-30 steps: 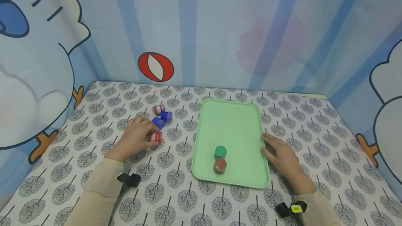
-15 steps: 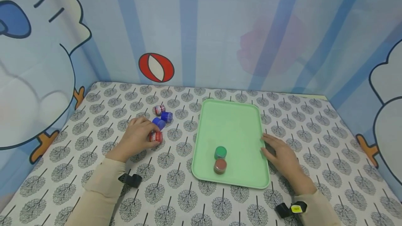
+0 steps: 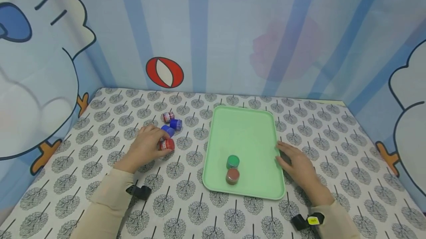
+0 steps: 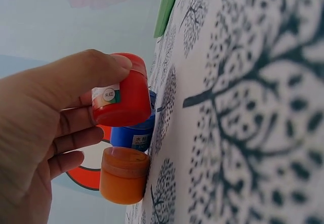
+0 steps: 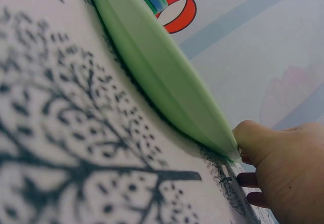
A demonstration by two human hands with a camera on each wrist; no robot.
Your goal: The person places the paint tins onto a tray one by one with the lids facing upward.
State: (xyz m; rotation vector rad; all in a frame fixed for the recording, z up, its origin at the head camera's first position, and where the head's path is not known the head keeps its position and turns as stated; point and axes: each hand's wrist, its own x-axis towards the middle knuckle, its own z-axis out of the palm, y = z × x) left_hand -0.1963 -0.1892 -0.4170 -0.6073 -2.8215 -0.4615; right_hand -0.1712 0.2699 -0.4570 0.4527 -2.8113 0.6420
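Observation:
My left hand [image 3: 146, 144] pinches a red paint jar [image 3: 167, 144] between thumb and fingers; in the left wrist view the thumb lies on its red lid and a white label shows. An orange paint jar [image 4: 125, 176] stands close by, hidden by the hand in the head view. Just beyond the fingers lie two blue jars, one nearer [image 3: 168, 130] and one farther [image 3: 176, 124], with another red jar [image 3: 168, 116] behind. My right hand [image 3: 297, 164] rests at the right edge of the green tray [image 3: 246, 128], thumb and fingertips touching its rim from outside.
On the tray, a green-lidded jar [image 3: 233, 162] and a brown-red-lidded jar [image 3: 232, 176] stand together near the front left. The tablecloth [image 3: 186, 209] has a tree print. A blue striped curtain [image 3: 226, 36] closes off the table's back edge.
The pinched red jar has shifted slightly to the right and turned a little in the left hand. The right hand and the tray have stayed in place.

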